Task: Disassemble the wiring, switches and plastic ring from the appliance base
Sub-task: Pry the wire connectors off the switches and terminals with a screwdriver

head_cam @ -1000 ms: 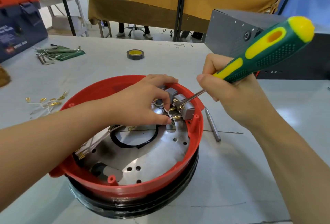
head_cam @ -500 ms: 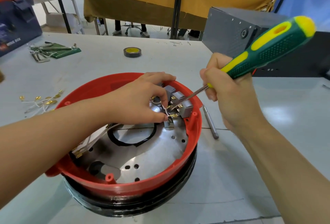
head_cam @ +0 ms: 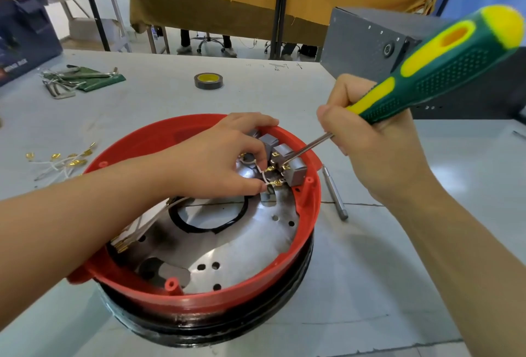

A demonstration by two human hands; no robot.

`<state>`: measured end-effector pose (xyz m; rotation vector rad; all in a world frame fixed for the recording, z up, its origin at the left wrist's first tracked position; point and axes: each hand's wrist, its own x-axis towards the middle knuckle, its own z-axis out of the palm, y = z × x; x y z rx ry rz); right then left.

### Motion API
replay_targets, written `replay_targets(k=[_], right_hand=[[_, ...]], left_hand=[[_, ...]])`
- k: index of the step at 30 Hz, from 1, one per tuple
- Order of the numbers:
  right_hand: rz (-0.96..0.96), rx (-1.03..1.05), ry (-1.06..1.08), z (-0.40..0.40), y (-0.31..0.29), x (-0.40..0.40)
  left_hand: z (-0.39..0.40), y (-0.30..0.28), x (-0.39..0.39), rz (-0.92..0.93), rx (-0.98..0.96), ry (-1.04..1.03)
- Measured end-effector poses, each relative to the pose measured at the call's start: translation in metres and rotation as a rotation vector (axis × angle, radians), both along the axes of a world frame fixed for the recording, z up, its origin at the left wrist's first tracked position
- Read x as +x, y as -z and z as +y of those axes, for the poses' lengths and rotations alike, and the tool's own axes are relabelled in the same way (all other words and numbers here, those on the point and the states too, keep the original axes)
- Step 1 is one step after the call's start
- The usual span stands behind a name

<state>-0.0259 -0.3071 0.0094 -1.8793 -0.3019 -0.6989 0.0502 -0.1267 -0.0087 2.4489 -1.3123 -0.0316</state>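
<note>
Right hand (head_cam: 378,152) grips screwdriver (head_cam: 427,72), tip down-left at switches (head_cam: 287,163); left hand (head_cam: 216,157) pinches wire (head_cam: 263,176).

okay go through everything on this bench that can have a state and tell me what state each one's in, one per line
Screwdriver: gripped in right hand, tip at the grey switches.
White wire: pinched by left hand, attached to a switch.
Red plastic ring: seated on the black base.
Loose wires: off, lying on table.
Tape roll: lying flat.

Both forearms bare up to frame edge, no sleeves in view. Left hand (head_cam: 216,157) and right hand (head_cam: 378,152) ungloved. Fingers (head_cam: 253,120) bare; nails short, unpainted. Wrists behind fingers bare too.
</note>
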Motion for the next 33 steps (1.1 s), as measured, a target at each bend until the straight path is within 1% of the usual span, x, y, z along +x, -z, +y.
replay_targets(k=[5, 10, 16, 20, 25, 33], right_hand=[[-0.007, -0.038, 0.01, -0.001, 0.0041, -0.0034], [-0.047, -0.164, -0.009, 0.002, 0.004, -0.0051], [-0.011, -0.242, -0.038, -0.0006, 0.0, -0.0062], [0.016, -0.172, -0.048, -0.006, 0.0019, -0.0048], [0.045, 0.009, -0.03, -0.0066, 0.0037, 0.0013], [0.036, 0.141, 0.009, -0.0022, 0.007, 0.0036]], left_hand=[[0.0, 0.0008, 0.0001, -0.002, -0.004, -0.001], [-0.0006, 0.0008, -0.0007, -0.006, -0.006, -0.003], [0.0001, 0.0008, -0.0011, -0.006, -0.014, -0.001], [-0.0003, 0.0012, -0.0007, -0.001, -0.003, -0.006], [-0.0008, 0.0009, -0.0011, 0.011, -0.003, -0.012], [0.0001, 0.0009, -0.0004, 0.002, -0.009, -0.012]])
